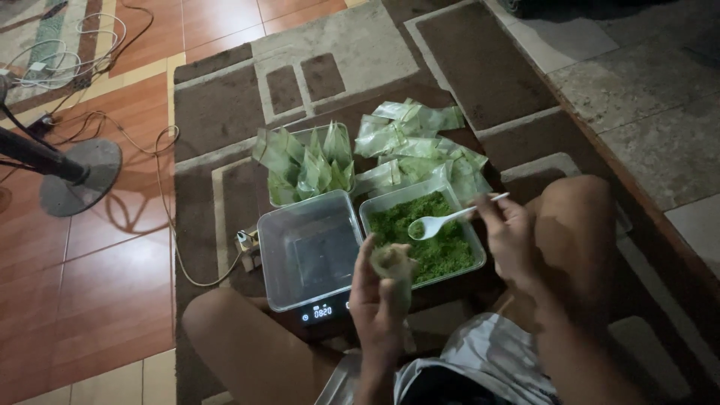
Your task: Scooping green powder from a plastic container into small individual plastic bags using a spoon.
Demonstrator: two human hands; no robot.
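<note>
The person sits cross-legged on a brown and beige patterned rug [225, 97], knees spread to either side of the work. The left hand [379, 296] is raised in front of the body with its fingers [365, 264] curled around a small clear plastic pouch [395, 264], which stands upright in the grip with its mouth upward; the pouch sits between the thumb and the other fingers, its top poking out above them. The right hand [508, 238] pinches the handle of a white plastic spoon [442, 220] between thumb and fingertips near the handle's far end. The spoon's bowl reaches left, hovering just over a clear rectangular tub of green shredded material [431, 244], just above and to the right of the pouch mouth. Whether the bowl holds any of the green stuff cannot be told.

Just left of the tub, an empty clear container [307, 251] rests on a dark digital scale [322, 311] whose display glows at the near edge. Behind these, another clear tub holds filled green pouches standing on end [307, 169], and a loose heap of flat pouches [416, 139] lies on the rug beside it. A fan base [79, 176] and white cables [67, 56] sit on the reddish tiled floor to the left.
</note>
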